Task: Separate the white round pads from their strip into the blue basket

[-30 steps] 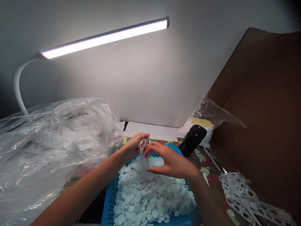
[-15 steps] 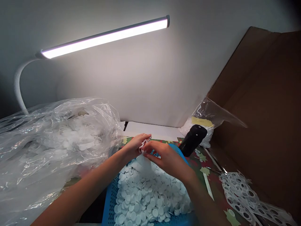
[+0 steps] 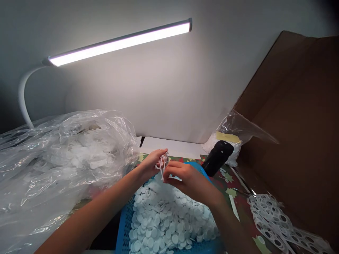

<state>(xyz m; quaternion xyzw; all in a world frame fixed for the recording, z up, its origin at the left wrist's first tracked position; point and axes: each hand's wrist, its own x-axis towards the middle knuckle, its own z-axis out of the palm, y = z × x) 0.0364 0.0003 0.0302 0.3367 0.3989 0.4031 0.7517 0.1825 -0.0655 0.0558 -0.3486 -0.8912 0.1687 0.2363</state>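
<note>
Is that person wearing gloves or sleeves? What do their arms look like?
No gloves: the left hand and right hand are bare. The left forearm and right forearm are bare too, with no sleeve showing. I see no watch or bracelet, though the right forearm is shadowed.

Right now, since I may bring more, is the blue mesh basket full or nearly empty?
Full: a deep heap of white round discs covers the blue mesh basket, and no floor shows in view.

White discs (image 3: 172,222) heap in a blue mesh basket (image 3: 124,225); a white lattice scrap (image 3: 162,163) is patterned with round holes; the desk cover (image 3: 239,208) is dark red with green leaves; the cardboard (image 3: 291,106) is brown.
</note>
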